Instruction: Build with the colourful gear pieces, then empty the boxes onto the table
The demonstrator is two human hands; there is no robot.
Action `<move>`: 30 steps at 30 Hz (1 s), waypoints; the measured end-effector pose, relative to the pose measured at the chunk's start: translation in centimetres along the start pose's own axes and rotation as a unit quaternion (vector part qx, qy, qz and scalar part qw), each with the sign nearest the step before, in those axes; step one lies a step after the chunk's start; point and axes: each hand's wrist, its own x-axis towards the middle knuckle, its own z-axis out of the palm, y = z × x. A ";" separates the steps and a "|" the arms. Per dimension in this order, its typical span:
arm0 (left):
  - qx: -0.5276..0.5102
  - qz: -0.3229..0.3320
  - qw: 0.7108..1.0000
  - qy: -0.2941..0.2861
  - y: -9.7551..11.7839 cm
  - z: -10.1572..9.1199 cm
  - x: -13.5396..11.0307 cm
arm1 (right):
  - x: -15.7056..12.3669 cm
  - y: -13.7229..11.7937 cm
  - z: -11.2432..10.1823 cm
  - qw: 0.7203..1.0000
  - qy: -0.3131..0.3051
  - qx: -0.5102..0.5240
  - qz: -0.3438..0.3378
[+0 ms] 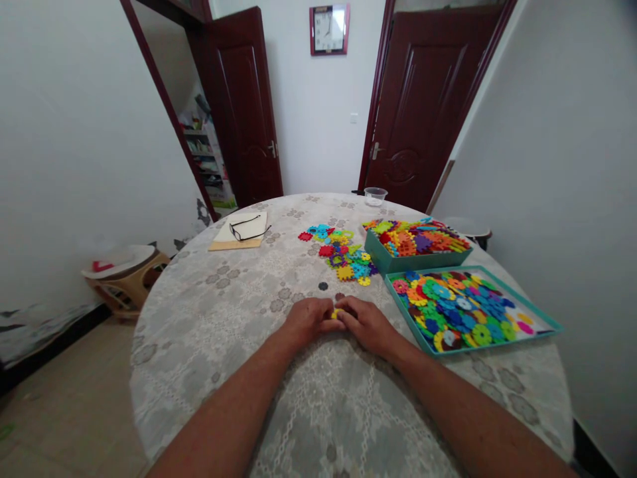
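Observation:
My left hand [309, 320] and my right hand [366, 324] meet low over the tablecloth, fingers closed around a small yellow plastic piece [337, 313]. Most of that piece is hidden by the fingers, so its full shape does not show. Just beyond my hands lie a dark grey notched disc [323, 286] and a brown piece [340, 296]. Farther off, a loose pile of colourful plastic gears and discs [343, 255] is spread on the table.
To the right, a teal box [418, 261] full of plastic pieces stands behind a shallow teal tray [423, 340] of notched discs. Eyeglasses [243, 232] rest on a pad [253, 220] at the back left. A clear bowl [375, 194] sits at the table's [199, 345] far edge.

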 end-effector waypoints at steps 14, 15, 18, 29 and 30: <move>0.037 -0.135 0.984 0.110 -1.1 0.0 3.0 | 0.6 2.6 0.4 0.984 0.136 -0.115 -0.001; 0.043 -0.146 0.984 0.096 -1.0 -0.1 3.6 | 0.7 2.7 0.3 0.982 0.135 -0.132 0.005; 0.054 -0.182 0.980 0.061 -1.1 -0.5 5.6 | 0.7 2.9 0.0 0.980 0.119 -0.159 0.025; -0.011 -0.209 0.978 0.024 -1.1 -1.9 7.2 | 0.9 2.8 -0.2 0.983 0.115 -0.142 0.033; -0.026 -0.197 0.980 0.016 -0.9 -1.9 7.1 | 0.9 2.8 -0.2 0.983 0.117 -0.139 0.033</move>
